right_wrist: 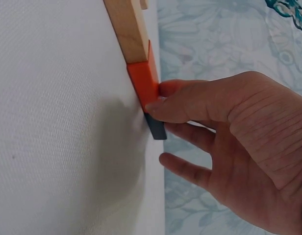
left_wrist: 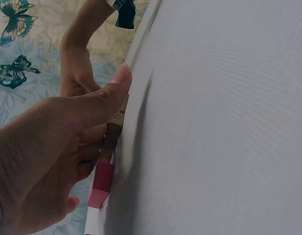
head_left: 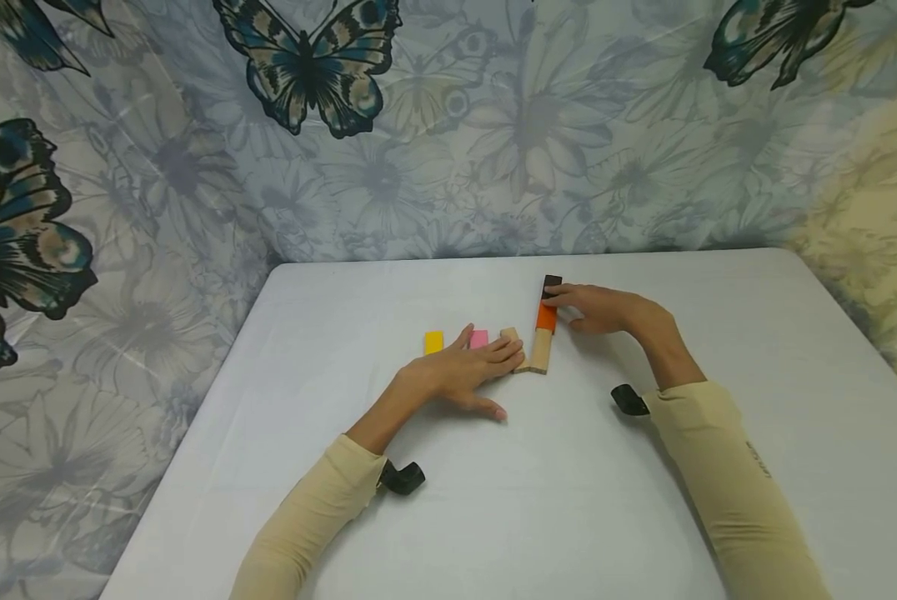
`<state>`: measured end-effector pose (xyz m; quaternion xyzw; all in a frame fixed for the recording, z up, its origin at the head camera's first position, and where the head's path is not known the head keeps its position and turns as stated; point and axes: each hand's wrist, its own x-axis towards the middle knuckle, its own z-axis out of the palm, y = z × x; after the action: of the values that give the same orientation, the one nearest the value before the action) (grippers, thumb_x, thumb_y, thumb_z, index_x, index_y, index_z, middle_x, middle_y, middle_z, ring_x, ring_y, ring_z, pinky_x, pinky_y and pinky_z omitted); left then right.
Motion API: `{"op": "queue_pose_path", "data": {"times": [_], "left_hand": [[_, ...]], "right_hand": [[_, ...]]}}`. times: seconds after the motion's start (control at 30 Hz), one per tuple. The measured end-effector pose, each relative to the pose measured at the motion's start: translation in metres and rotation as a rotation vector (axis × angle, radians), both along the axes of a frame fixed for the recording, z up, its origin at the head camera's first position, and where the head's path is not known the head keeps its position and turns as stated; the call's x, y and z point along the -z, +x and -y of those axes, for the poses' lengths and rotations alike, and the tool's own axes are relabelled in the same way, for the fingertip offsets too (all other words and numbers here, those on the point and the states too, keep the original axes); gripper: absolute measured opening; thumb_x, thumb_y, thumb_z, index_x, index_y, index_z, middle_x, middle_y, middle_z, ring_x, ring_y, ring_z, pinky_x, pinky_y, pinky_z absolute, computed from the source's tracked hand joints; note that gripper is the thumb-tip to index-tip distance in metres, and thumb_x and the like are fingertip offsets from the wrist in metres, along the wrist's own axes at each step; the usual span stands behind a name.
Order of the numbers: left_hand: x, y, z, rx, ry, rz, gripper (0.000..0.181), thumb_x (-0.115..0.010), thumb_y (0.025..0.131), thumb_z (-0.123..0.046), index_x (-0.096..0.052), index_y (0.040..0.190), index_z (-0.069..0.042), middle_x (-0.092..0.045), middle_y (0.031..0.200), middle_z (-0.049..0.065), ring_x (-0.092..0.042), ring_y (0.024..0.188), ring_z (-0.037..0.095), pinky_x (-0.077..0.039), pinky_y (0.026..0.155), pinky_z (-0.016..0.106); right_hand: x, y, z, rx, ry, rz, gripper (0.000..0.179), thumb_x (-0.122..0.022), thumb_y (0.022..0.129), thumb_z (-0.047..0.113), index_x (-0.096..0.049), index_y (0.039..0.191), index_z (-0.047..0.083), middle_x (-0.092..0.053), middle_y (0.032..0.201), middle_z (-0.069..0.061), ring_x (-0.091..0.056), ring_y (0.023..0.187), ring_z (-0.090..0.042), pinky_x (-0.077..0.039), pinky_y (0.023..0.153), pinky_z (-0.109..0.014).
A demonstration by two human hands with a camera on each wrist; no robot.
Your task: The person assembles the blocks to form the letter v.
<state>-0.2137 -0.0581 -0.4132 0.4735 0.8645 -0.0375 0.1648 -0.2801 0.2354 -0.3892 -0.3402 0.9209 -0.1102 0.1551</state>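
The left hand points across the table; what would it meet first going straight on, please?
The left hand would probably meet the half-hidden wooden block first, if not already touching it, then the wooden block at the near end of the orange block; depth is unclear.

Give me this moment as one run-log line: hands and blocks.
left hand: fingers extended over wooden block; right hand: pinching orange block; black block: in line beyond orange; pink block: partly hidden by left hand

L hand [head_left: 473,372] splayed, R hand [head_left: 600,308] pinch-tight
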Motion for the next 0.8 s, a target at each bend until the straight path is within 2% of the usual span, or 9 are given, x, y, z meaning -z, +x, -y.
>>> {"op": "queue_pose_path", "data": {"times": [0.27,0.7,0.8], "left_hand": [[-0.0017,0.0001,0.0009,-0.006,0.012,0.019,0.099,-0.053,0.096,-0.073,-0.011,0.169,-0.021,0.000,0.179,-0.004,-0.001,0.167,0.015,0.004,0.132,0.064],[0.0000,-0.0016,0.0003,-0.011,0.019,0.014,0.095,-0.051,0.098,-0.072,-0.012,0.169,-0.023,-0.001,0.179,-0.007,-0.004,0.166,0.014,0.005,0.132,0.064],[-0.0015,-0.0035,0.0018,-0.015,0.045,0.032,0.092,-0.050,0.100,-0.069,-0.012,0.170,-0.024,-0.001,0.179,-0.006,-0.004,0.167,0.015,0.005,0.131,0.065]], "right_hand": [[0.0019,-0.0008,0.0018,0.016,0.003,0.014,0.053,-0.059,0.095,-0.007,-0.054,0.148,-0.006,-0.041,0.162,-0.031,-0.037,0.150,-0.055,-0.034,0.121,-0.068],[0.0026,-0.0009,0.0013,0.017,-0.002,0.023,0.054,-0.058,0.095,-0.007,-0.053,0.148,-0.007,-0.039,0.162,-0.031,-0.036,0.150,-0.055,-0.033,0.121,-0.067],[0.0022,-0.0007,0.0018,0.020,0.002,0.028,0.054,-0.058,0.095,-0.007,-0.052,0.149,-0.007,-0.039,0.163,-0.031,-0.035,0.151,-0.055,-0.033,0.121,-0.067]]}}
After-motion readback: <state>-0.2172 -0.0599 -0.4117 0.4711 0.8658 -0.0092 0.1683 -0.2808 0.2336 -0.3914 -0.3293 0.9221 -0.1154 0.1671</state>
